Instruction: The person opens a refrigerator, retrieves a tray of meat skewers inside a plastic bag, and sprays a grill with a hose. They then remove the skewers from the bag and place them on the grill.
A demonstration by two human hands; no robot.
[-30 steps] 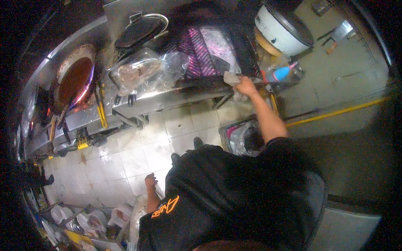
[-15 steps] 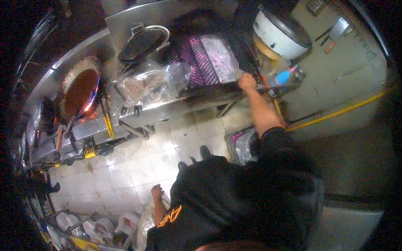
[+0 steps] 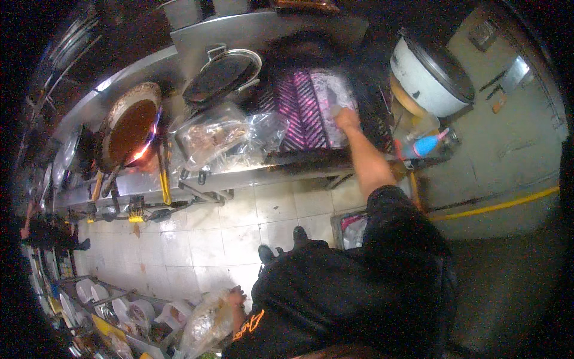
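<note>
My right arm reaches out over a grill (image 3: pixel 302 110) whose slatted grates glow pinkish purple. My right hand (image 3: pixel 347 119) is closed above the pale, mottled section (image 3: pixel 336 90) at the grill's right side. A small pale thing (image 3: pixel 335 110) shows at its fingertips, too blurred to name. Low at my side hangs my left hand (image 3: pixel 237 297), its fingers loosely apart and nothing seen in them. It is beside a clear plastic bag (image 3: pixel 206 320), and I cannot tell whether they touch.
Left of the grill lies a clear plastic bag with brownish contents (image 3: pixel 215 134). Beyond it are a dark round pan (image 3: pixel 224 78) and a wok of brown liquid (image 3: pixel 133 128) with flame at its edge. A white pot (image 3: pixel 427 78) and blue bottle (image 3: pixel 425 145) stand right.
My right hand has moved from the grill's front edge farther in over the pale section. The view has shifted, and the plastic bag beside my left hand shows more fully.
</note>
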